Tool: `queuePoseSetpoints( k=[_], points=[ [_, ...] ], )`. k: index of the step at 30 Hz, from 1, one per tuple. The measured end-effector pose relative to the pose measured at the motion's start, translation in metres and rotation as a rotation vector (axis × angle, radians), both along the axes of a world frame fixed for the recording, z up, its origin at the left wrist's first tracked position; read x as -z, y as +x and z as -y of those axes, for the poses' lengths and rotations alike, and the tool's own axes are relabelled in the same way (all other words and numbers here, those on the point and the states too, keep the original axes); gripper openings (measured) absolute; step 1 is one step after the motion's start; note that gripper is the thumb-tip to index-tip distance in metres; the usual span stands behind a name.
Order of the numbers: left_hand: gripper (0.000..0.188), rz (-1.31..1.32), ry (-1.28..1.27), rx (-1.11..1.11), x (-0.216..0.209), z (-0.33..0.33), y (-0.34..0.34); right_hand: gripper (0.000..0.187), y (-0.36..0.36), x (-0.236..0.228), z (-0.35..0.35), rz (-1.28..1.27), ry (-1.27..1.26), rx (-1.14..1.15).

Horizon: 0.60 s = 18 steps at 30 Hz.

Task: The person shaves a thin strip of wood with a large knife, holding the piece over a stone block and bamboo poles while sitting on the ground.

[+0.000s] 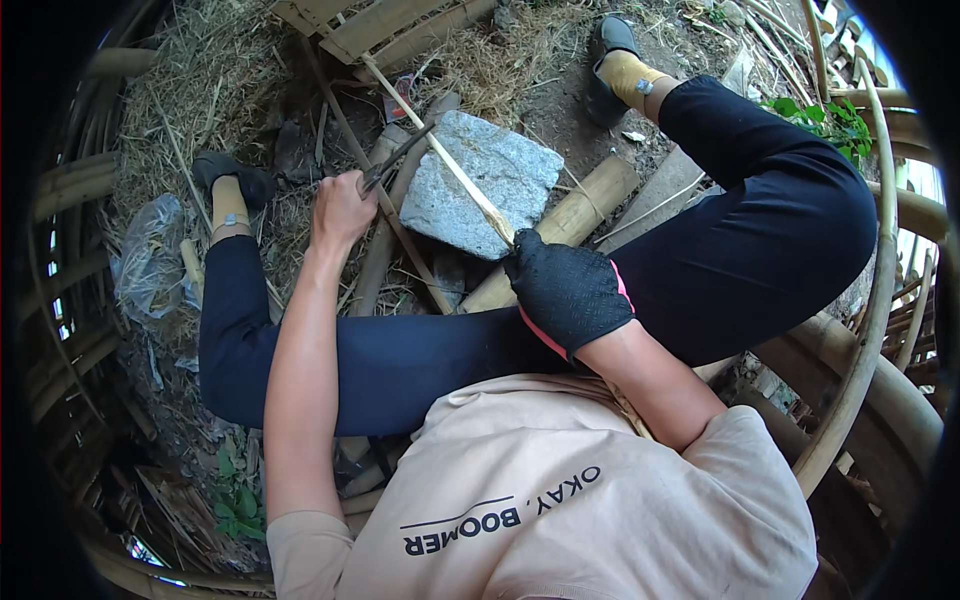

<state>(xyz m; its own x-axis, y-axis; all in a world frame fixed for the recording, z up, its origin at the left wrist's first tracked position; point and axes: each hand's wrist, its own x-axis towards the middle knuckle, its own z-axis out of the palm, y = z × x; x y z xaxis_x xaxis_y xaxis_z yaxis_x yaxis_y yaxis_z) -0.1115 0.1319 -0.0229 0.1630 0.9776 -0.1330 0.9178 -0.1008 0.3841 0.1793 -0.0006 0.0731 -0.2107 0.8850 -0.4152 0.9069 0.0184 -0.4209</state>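
The pale strip (452, 165) slants across the stone (490, 190) from far left to near right, where your gloved right hand (572, 297) has its fingers curled tightly around it by the stone's near corner. Your bare left hand (343, 208) is clenched on the handle of the knife (408, 150), whose blade reaches right to the strip near the stone's far left edge; contact cannot be told. Farther out lie a bamboo piece (605, 190) to the stone's right, slats (385, 28) beyond it, and a plastic bag (150, 255) at left.
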Motion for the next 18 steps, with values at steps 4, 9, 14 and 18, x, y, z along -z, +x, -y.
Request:
queuePoseSetpoints(
  k=[4,9,14,18],
  points=[
    [0.022,0.166,-0.036,0.097,-0.008,0.021,0.045,0.026,0.0,-0.004,0.0,-0.035,-0.045,0.041],
    [0.022,0.175,-0.006,0.292,-0.035,0.038,0.068,0.027,0.0,-0.006,0.001,-0.007,-0.048,0.03],
    [0.021,0.226,-0.028,0.301,-0.028,0.049,0.066,0.026,0.002,0.0,0.005,-0.005,-0.025,0.019],
    [0.018,0.138,-0.036,0.198,-0.018,0.041,0.057,0.022,0.0,0.001,0.006,0.024,-0.008,0.003]
  ],
)
